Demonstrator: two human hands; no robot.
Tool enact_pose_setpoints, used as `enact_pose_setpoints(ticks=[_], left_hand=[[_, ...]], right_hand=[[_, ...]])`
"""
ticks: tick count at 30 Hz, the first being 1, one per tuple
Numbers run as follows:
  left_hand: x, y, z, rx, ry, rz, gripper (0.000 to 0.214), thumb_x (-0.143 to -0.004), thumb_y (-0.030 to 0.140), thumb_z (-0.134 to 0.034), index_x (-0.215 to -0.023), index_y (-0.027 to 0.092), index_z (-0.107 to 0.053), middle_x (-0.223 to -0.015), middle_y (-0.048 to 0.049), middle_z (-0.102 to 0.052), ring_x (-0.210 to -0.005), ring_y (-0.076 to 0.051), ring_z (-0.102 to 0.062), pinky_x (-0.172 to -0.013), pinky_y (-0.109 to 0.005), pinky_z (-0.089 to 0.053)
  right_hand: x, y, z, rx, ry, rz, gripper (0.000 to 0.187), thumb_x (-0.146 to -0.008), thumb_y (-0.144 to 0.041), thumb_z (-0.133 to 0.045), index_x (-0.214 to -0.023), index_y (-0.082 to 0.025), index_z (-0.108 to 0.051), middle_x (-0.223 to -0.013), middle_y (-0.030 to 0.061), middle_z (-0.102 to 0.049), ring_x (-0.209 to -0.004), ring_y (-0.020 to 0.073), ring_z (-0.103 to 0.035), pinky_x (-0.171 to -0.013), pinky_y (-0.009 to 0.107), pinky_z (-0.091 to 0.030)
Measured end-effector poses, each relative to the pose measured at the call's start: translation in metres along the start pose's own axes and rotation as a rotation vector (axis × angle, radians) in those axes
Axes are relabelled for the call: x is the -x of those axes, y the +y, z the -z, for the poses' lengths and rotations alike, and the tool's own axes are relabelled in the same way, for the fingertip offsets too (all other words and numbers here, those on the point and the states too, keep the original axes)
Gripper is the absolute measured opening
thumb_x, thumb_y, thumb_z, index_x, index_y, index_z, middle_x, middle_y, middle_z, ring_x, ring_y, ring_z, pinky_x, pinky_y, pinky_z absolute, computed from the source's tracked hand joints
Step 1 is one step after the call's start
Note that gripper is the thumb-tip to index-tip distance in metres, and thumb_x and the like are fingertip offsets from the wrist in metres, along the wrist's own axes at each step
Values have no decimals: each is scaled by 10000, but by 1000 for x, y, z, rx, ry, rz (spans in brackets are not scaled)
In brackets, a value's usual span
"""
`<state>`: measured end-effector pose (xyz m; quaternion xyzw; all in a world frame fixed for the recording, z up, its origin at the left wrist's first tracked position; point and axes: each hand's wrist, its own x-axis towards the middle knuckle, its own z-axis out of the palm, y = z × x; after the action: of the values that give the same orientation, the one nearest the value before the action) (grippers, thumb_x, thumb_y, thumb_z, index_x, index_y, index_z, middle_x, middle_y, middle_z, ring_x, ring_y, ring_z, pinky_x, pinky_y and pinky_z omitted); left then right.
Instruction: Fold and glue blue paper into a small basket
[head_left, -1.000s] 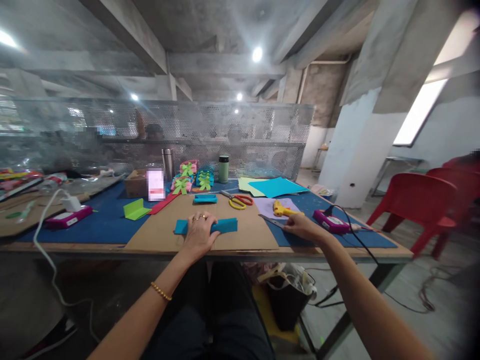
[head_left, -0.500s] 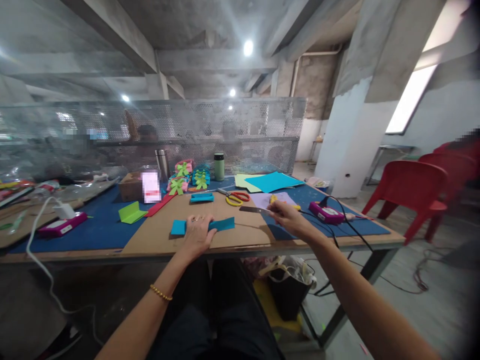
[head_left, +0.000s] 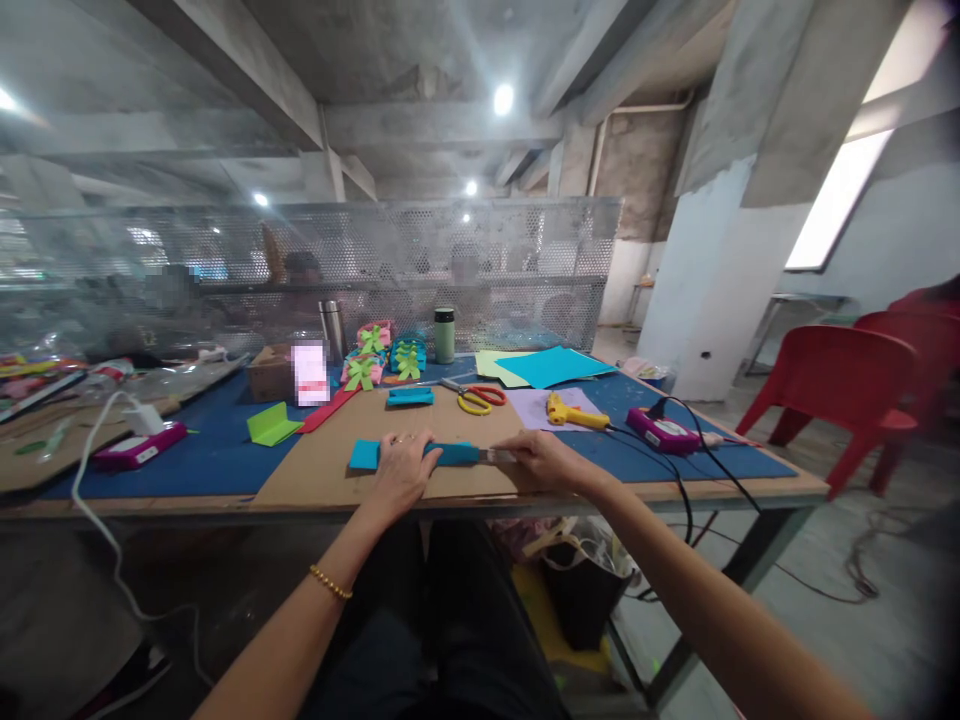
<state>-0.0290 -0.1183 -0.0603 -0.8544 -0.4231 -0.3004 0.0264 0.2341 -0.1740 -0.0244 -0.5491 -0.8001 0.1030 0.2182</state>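
Note:
A blue strip (head_left: 365, 455) that looks like paper or felt lies on a sheet of brown cardboard (head_left: 315, 480). My left hand (head_left: 405, 470) presses on its middle, thumb and fingers bent over it. Closed around one end of a thin flat metal ruler (head_left: 486, 455) is my right hand (head_left: 547, 460). The ruler's far end lies along the right part of the blue strip, close to my left thumb. Beyond my hands is a smaller folded blue piece (head_left: 410, 397). Scissors with red and yellow handles (head_left: 480, 400) rest at the cardboard's far edge.
A yellow glue gun (head_left: 574, 412) lies on a purple sheet (head_left: 525, 405), its cable running by a purple power box (head_left: 660, 430). Blue and pale green sheets (head_left: 555, 367), a green flask (head_left: 444, 335), bow-decorated pieces (head_left: 364, 373) and a green folded piece (head_left: 274, 425) stand farther back.
My right hand has moved down and left, bringing the ruler from above the cardboard onto the blue strip. The glue gun is uncovered. My left hand still presses the strip.

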Motion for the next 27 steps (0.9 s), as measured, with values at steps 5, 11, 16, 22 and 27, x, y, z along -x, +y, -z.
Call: enact_pose_setpoints(ticks=[5, 11, 16, 22, 27], left_hand=[[0, -1, -2, -47, -7, 9, 432, -971, 291, -485, -1401, 254, -506, -1245, -111, -628, -1134, -265, -572, -948, -407, -362], [-1, -4, -4, -64, -12, -50, 331, -970, 265, -494, -1211, 366, -698, -1323, -80, -571, -1190, -263, -518, -947, -426, -373], [-1, -2, -2, -99, 3, -97, 312, -958, 234, -512, -1123, 360, -745, -1256, -74, -614, -1145, -276, -514, -922, -451, -368], [-9, -1, 1, -170, -186, -147, 394, -983, 209, -433, -1269, 337, -672, -1022, -90, -639, -975, -251, -555, -829, -388, -402], [-18, -4, 0, -159, -322, -196, 486, -973, 168, -388, -1355, 382, -599, -962, -82, -599, -901, -226, -570, -783, -320, -429]], right_hand=[[-7, -1, -3, 333, 34, -40, 412, -937, -173, -455, -1220, -290, -730, -932, 98, -727, -825, 218, -626, -750, 287, -432], [-6, -7, -5, 302, -30, 101, 404, -994, -279, -450, -1360, -319, -618, -881, 69, -570, -781, 176, -574, -723, 258, -412], [-4, -5, 0, 358, -78, 128, 407, -987, -257, -459, -1349, -336, -629, -872, 55, -522, -745, 160, -541, -714, 259, -400], [-5, -5, 2, 352, -98, 121, 413, -970, -231, -488, -1344, -322, -637, -873, 63, -531, -774, 174, -542, -720, 266, -393], [-2, -11, 4, 269, -122, 124, 430, -982, -217, -464, -1361, -357, -611, -873, 46, -520, -785, 168, -550, -715, 259, -392]])
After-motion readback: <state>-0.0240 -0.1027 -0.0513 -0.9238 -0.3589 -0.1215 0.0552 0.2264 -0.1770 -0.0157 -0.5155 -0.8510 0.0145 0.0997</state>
